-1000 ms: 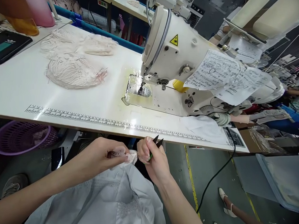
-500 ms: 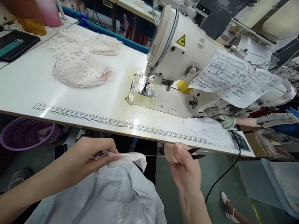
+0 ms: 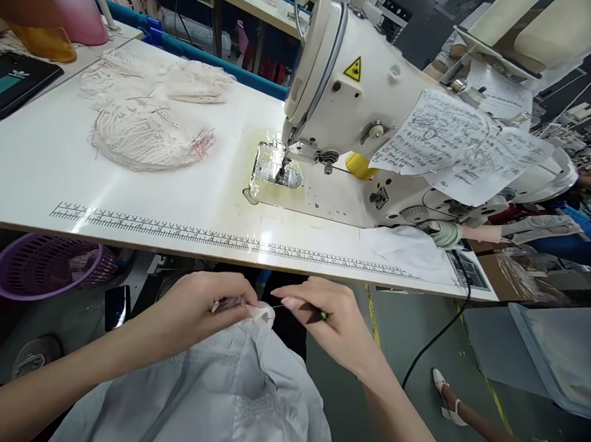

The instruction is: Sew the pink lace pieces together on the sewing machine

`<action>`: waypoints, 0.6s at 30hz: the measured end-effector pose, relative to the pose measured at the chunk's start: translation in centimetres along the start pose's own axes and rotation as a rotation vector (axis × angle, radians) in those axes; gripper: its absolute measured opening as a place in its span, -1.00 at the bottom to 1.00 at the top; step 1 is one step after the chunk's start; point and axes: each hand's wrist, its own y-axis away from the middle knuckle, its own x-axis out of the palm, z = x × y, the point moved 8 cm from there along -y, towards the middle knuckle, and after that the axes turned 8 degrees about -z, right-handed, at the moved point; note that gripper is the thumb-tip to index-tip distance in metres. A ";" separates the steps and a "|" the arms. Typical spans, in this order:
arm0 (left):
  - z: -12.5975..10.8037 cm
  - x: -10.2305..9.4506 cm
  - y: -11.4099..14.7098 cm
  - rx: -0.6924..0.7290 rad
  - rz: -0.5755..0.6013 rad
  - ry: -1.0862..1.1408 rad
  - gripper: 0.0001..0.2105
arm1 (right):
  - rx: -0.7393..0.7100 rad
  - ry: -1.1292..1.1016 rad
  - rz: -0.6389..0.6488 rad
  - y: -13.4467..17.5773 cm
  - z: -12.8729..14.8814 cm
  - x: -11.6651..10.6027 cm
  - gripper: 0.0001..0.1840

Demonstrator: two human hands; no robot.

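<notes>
A white tabletop (image 3: 194, 197) slants from the left edge of the frame down to the right, a ruler scale (image 3: 226, 241) printed along its near edge. A sewing machine (image 3: 382, 89) stands right of centre. Bunched off-white lacy fabric (image 3: 143, 137) lies at upper left, loose threads at its right end. Toward the right lies smooth white cloth (image 3: 402, 246), a pale green coil (image 3: 445, 235) just beside it.

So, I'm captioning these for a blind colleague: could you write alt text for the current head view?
A person's left hand pinches white fabric, a thread running from it to the right hand, which holds a dark tool. Beyond them, a sewing machine stands on a table with pale cloth pieces; a purple basket sits below.
</notes>
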 end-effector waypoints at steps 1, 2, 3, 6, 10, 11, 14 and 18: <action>-0.2 -0.1 0.0 0.026 -0.019 -0.013 -0.72 | -0.021 0.066 0.047 0.1 -0.1 0.5 -0.80; -0.4 -0.1 0.0 0.043 -0.014 -0.015 -0.72 | -0.028 0.113 0.081 0.2 -0.3 0.8 -0.79; -0.6 0.1 0.1 0.044 0.013 -0.010 -0.71 | -0.023 0.135 0.102 0.2 -0.5 1.2 -0.73; -0.5 1.1 0.2 -0.012 0.125 0.019 -0.74 | 0.024 0.064 0.120 -0.1 -0.9 1.8 -0.61; -0.5 1.7 -0.1 -0.026 0.123 0.039 -0.72 | 0.113 -0.125 0.102 -0.6 -1.4 2.1 -0.58; -0.5 1.6 -0.1 -0.022 0.108 0.033 -0.71 | 0.135 -0.163 0.101 -0.7 -1.6 2.1 -0.57; -0.9 0.6 -0.1 0.053 0.026 -0.015 -0.71 | 0.154 -0.237 0.089 -0.7 -1.9 1.8 -0.54; -1.6 -1.3 0.3 0.136 -0.067 -0.056 -0.71 | 0.112 -0.218 0.045 -0.7 -1.8 0.5 -0.54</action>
